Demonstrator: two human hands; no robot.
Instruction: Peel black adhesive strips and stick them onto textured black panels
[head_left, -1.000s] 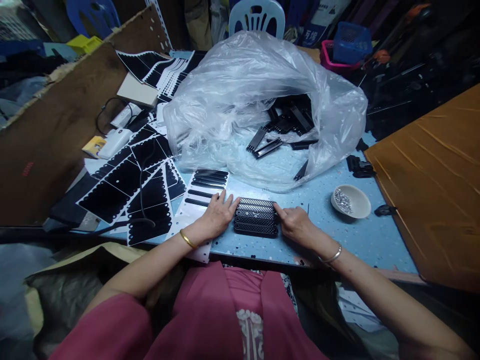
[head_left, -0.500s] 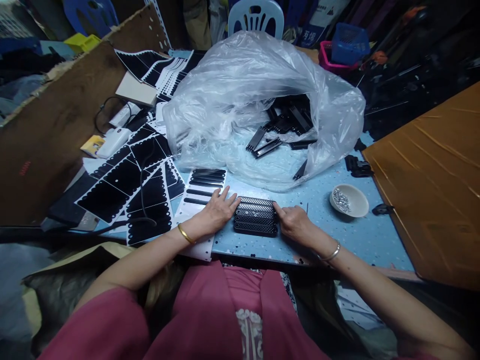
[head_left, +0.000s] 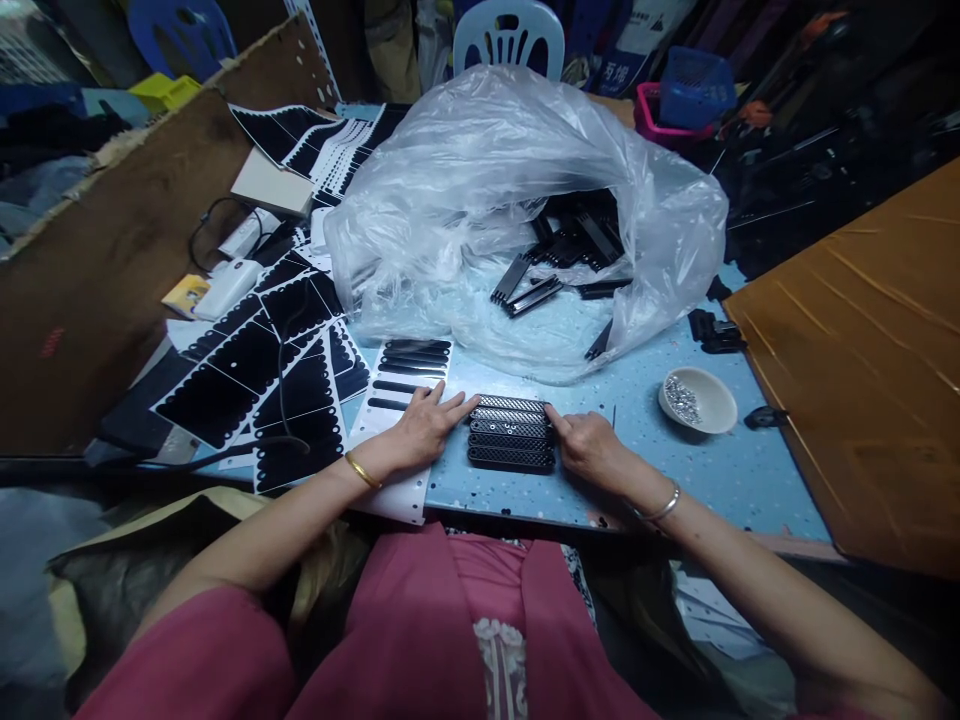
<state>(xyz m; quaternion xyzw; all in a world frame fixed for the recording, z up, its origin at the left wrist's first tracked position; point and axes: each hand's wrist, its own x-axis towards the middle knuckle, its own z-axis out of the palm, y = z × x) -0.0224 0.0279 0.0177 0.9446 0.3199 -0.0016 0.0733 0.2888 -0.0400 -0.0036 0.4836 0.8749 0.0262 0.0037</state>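
Observation:
Several black strips with a textured, perforated-looking surface (head_left: 511, 436) lie side by side in a block in front of me, with a few small shiny rings on their middle. My left hand (head_left: 426, 428) reaches in from the left, fingers stretched and apart, the index tip at the left end of the far strip. Under that hand lies a white sheet with black elongated stickers (head_left: 388, 404). At the block's right end, my right hand (head_left: 592, 448) rests its extended index finger on the far strip's tip; its other fingers are curled and partly hidden.
A large clear plastic bag (head_left: 450, 180) spills black plastic pieces (head_left: 534, 295) behind the strips. To the right stands a white bowl (head_left: 716, 402) holding small shiny metal parts. Black sticker sheets (head_left: 225, 375) cover the left side, beside a brown board (head_left: 105, 240). Brown cardboard (head_left: 870, 400) leans at right.
My left hand has drawn slightly left and its fingers have shifted. My right hand stays at the strips' right end. The strips and rings look the same.

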